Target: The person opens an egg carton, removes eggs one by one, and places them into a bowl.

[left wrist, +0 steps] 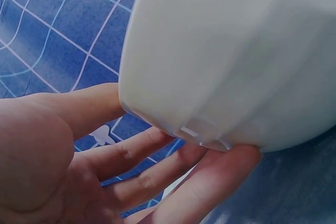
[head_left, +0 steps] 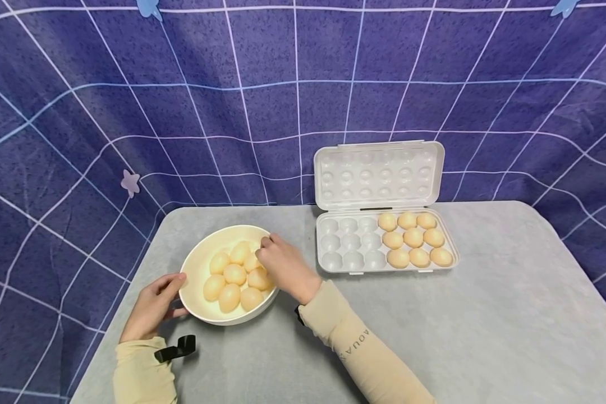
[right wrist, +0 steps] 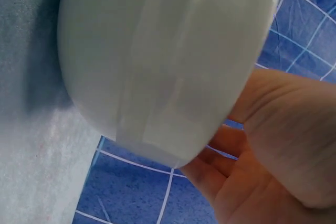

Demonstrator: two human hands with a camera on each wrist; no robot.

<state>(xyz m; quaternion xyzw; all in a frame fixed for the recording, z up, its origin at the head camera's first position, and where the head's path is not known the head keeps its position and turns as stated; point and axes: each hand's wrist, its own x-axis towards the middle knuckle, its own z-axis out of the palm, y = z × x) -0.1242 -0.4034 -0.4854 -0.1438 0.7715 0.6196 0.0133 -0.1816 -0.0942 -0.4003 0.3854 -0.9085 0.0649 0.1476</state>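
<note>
A cream bowl (head_left: 191, 280) with several pale-yellow eggs (head_left: 234, 274) stands on the left of the table. My left hand (head_left: 154, 303) grips its left side, the thumb at the rim and the fingers spread against the outer wall and underside, as the left wrist view shows. Over the right rim reaches my right hand (head_left: 285, 266), its fingers bent down into the bowl beside the eggs. In the right wrist view the bowl wall (right wrist: 157, 66) hides those fingertips, and I cannot tell whether they hold an egg.
A white egg box (head_left: 353, 270) with its lid (head_left: 379, 168) raised is right of the bowl. Eggs (head_left: 413, 238) fill its right half; bare cups (head_left: 350, 242) are at left. Behind the grey table (head_left: 510, 314) hangs a blue gridded cloth (head_left: 262, 112).
</note>
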